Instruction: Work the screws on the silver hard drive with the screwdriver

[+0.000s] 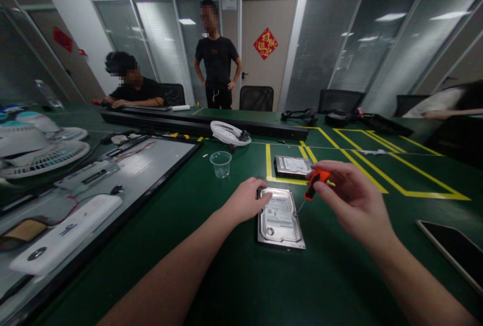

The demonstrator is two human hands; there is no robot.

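Note:
A silver hard drive (pixel 282 221) with a white label lies flat on the green table in front of me. My left hand (pixel 249 200) grips its far left corner, thumb on the top face and fingers along the edge. In my right hand (pixel 356 197) is a screwdriver (pixel 315 183) with an orange and black handle, pinched between thumb and fingers. It tilts so that its thin shaft points down to the drive's right edge; whether the tip sits in a screw is too small to tell. Just beyond, a second hard drive (pixel 293 165) lies inside yellow tape lines.
A clear plastic cup (pixel 221 165) and a white fan grille (pixel 230 134) stand beyond my left hand. A large panel (pixel 151 160) with parts on it covers the left side. A phone (pixel 453 250) lies at right. Across the table, one person (pixel 217 62) stands and another (pixel 138 89) sits.

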